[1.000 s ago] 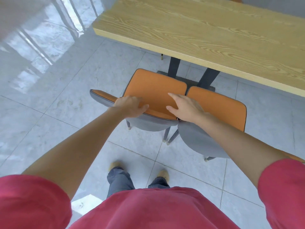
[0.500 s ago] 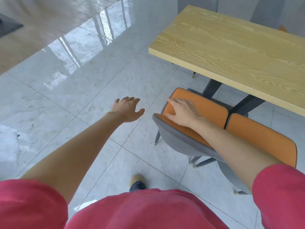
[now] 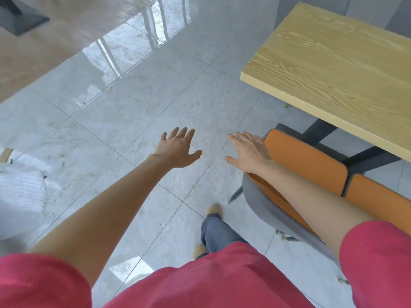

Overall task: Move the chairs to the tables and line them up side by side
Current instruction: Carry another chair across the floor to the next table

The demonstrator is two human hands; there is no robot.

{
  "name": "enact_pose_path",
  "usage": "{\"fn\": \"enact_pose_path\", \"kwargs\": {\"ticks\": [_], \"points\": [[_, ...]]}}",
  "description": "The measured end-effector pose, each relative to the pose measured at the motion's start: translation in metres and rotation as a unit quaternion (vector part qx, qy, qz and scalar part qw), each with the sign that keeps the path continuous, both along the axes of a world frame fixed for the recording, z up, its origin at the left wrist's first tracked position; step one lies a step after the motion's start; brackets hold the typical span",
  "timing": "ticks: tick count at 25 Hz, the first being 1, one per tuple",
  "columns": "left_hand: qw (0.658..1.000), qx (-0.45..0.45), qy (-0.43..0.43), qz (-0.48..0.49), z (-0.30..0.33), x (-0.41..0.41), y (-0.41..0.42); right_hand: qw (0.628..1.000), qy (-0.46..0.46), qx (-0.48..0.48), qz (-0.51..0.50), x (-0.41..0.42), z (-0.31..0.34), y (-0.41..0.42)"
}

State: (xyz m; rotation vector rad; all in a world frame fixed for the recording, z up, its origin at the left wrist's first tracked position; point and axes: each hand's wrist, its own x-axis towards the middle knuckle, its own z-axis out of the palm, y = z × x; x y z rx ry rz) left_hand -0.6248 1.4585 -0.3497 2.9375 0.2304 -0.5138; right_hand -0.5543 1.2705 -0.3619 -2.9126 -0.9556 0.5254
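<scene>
Two orange chairs with grey shells stand side by side under the near edge of a light wooden table. The left chair is at the right of the view, and the second chair sits right of it, partly cut off. My right hand hovers open just off the left chair's left edge, fingers spread, holding nothing. My left hand is open over bare floor, well left of the chairs.
Glossy grey floor tiles spread to the left and ahead. A dark table base stands on a wood-toned floor at the top left. A white object lies at the left edge. Grey chair backs show beyond the table.
Both hands have come off the left chair's backrest, the left first, then the right. The view has swung left, so chairs and table now sit at the right.
</scene>
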Motion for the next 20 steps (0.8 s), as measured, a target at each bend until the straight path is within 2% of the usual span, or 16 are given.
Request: {"fn": "enact_pose_path", "kwargs": {"ticks": [10, 20], "points": [[0.999, 0.015, 0.038, -0.011, -0.005, 0.149, 0.091, 0.999, 0.025, 0.017, -0.024, 0.153, -0.024, 0.103], [0.999, -0.004, 0.040, -0.032, -0.014, 0.287, 0.157, 0.998, 0.040, 0.009, -0.052, 0.279, -0.030, 0.169]]}}
